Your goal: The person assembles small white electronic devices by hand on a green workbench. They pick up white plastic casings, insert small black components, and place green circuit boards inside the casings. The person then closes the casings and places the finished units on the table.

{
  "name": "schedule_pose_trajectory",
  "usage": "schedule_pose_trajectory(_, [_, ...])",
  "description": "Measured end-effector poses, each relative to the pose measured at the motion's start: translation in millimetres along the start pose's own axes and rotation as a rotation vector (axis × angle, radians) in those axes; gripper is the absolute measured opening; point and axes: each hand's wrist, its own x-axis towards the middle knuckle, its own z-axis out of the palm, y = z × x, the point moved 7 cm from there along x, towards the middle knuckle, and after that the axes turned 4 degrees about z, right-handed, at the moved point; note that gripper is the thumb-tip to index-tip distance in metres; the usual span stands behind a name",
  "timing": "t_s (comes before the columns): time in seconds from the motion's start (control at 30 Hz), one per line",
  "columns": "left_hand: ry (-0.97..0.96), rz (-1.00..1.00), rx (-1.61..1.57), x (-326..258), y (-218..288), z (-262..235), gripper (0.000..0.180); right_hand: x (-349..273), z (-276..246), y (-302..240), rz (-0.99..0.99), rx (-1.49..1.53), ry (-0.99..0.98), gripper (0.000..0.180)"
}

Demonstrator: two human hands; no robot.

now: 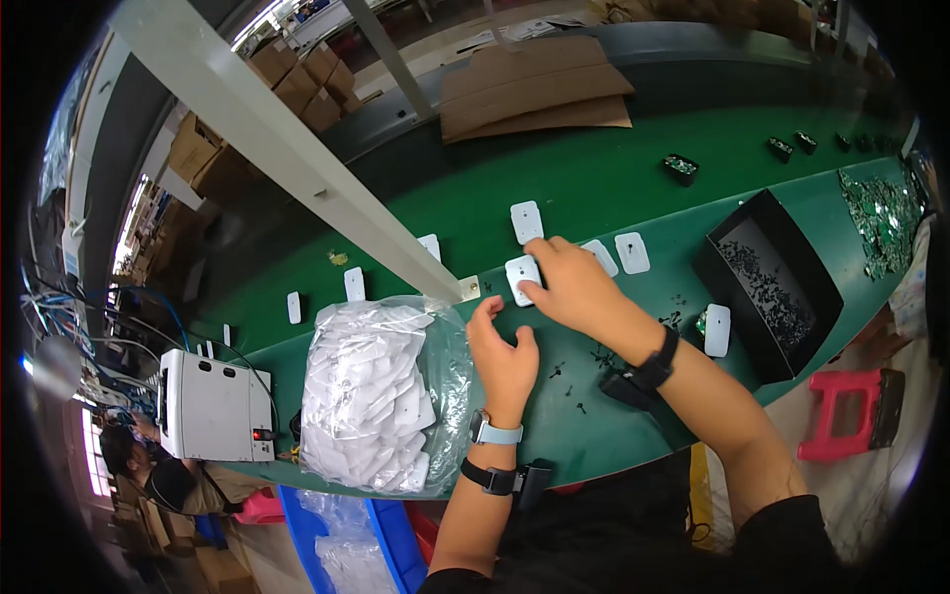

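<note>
Over the green bench, my right hand (571,284) grips a small white rounded plastic case (522,279) by its edges, fingers at the top and thumb at the near corner. Just below it my left hand (503,358) is held with thumb and fingers apart, nothing in them. Another white case (526,223) lies beyond the right hand, with a white cover (631,252) holding a small black part to its right. A clear plastic bag (451,396) full of white covers (366,391) sits left of my left hand. Loose black parts (560,369) are scattered right of it.
A black tray (737,322) of small black parts stands at right, beside a white case (717,330). Circuit boards (879,223) are heaped at far right. A white post (307,168) rises from the bench, and a grey machine (215,406) stands at left. Cardboard (534,89) lies behind.
</note>
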Motion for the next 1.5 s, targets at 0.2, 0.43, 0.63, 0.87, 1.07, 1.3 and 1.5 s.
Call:
schedule_pose_trajectory(0.2, [0.090, -0.021, -0.010, 2, 1, -12, 0.041, 16, 35, -14, 0.049, -0.212, -0.060, 0.038])
schedule_pose_trajectory(0.43, [0.093, -0.010, -0.072, -1, 13, -14, 0.033, 39, -8, -6, 0.072, -0.184, 0.102, 0.031])
schedule_pose_trajectory(0.63, [0.112, 0.059, -0.118, 0, 22, -19, 0.028, 82, -24, 76, 0.251, -0.370, 0.108, 0.033])
schedule_pose_trajectory(0.87, [0.134, 0.069, -0.091, 0, 21, -20, 0.021, 88, -15, 87, 0.355, -0.401, -0.060, 0.033])
schedule_pose_trajectory(1.07, [0.088, 0.051, -0.055, 0, 21, -15, 0.019, 44, -50, 16, -0.012, -0.129, 0.068, 0.020])
schedule_pose_trajectory(1.3, [-0.039, 0.045, -0.028, -3, 23, -2, 0.017, -14, -44, 32, -0.039, 0.004, -0.289, 0.009])
schedule_pose_trajectory(1.5, [0.003, 0.066, 0.010, 0, 17, -9, 0.012, -25, -31, 38, -0.059, -0.006, -0.228, 0.011])
